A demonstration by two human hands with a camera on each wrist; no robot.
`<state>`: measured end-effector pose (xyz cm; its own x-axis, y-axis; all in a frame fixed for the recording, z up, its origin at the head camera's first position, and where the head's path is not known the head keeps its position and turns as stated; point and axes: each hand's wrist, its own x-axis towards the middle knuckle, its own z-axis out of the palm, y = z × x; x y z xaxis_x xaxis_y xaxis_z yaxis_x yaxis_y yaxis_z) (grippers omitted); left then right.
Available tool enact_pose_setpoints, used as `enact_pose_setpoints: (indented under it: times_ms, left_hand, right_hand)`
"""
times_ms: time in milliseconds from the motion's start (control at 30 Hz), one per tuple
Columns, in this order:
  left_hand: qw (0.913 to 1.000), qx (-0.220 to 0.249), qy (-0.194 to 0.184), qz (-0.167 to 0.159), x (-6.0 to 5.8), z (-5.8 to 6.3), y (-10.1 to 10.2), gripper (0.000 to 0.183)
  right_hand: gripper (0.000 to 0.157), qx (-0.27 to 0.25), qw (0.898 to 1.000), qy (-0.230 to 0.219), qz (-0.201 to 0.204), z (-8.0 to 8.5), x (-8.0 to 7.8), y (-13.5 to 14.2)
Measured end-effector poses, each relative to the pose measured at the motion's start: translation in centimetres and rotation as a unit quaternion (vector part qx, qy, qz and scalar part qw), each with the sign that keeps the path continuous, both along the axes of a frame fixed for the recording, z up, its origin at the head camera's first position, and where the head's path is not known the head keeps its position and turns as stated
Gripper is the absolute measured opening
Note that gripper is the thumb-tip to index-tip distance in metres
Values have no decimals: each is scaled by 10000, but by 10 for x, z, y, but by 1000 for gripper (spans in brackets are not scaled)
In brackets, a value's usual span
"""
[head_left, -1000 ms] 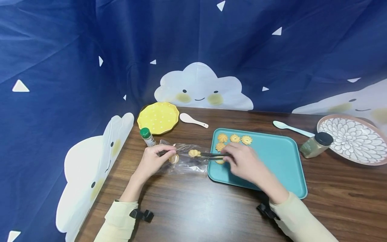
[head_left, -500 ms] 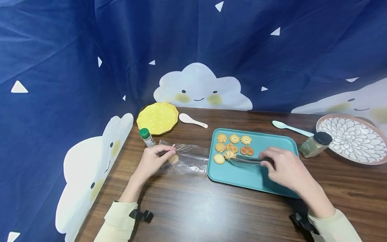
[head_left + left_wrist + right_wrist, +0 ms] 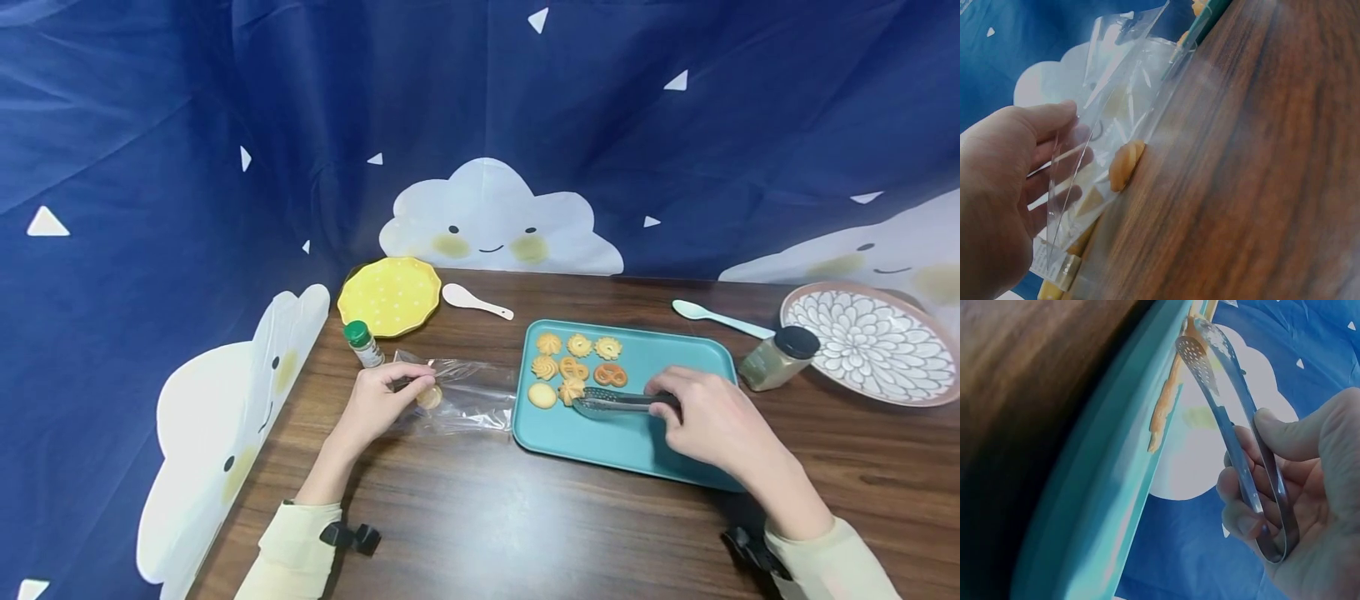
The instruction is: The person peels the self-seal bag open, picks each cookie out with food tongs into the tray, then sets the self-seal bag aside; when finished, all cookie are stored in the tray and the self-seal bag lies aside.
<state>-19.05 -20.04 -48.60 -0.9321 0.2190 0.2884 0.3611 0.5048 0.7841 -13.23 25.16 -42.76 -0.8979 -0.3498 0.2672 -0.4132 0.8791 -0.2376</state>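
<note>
My left hand (image 3: 381, 402) pinches the edge of a clear plastic bag (image 3: 480, 398), holding its film up in the left wrist view. One cookie (image 3: 1125, 164) lies inside the bag, close to those fingers. Over the teal tray (image 3: 637, 458), my right hand (image 3: 708, 417) grips metal tongs (image 3: 618, 402) with perforated tips. The tips are right at a star-shaped cookie (image 3: 572, 390) on the tray; in the right wrist view, the tongs' arms (image 3: 1233, 440) spread slightly. Around it sit several more cookies, among them a round plain one (image 3: 542, 395) and a brown pretzel-shaped one (image 3: 611, 374).
Behind the bag stand a green-capped shaker (image 3: 363, 343), a yellow plate (image 3: 390, 296) and a white spoon (image 3: 476, 301). Right of the tray are a black-lidded jar (image 3: 776, 360), a pale green spoon (image 3: 720, 317) and a flower-patterned plate (image 3: 870, 342). A blue curtain (image 3: 337, 83) hangs behind.
The right hand has carried a cookie in the tongs rightward, from over the bag to the tray, where the cookie has turned slightly. The left hand has stayed at the bag.
</note>
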Motion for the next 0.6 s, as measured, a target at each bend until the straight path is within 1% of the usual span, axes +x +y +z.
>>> enact_pose_setpoints:
  times_ms: [167, 400, 600]
  left_hand:
    - [10000, -92, 36, -9, 0, -1, -1, 16]
    - [9999, -143, 31, 40, 0, -1, -1, 16]
    - [9999, -149, 37, 10, 0, 0, -1, 17]
  right_hand:
    - [15, 87, 10000, -34, -1, 6, 2, 2]
    - [16, 235, 9994, -248, -87, 13, 2, 10]
    - [16, 231, 9995, -56, -191, 13, 1, 16]
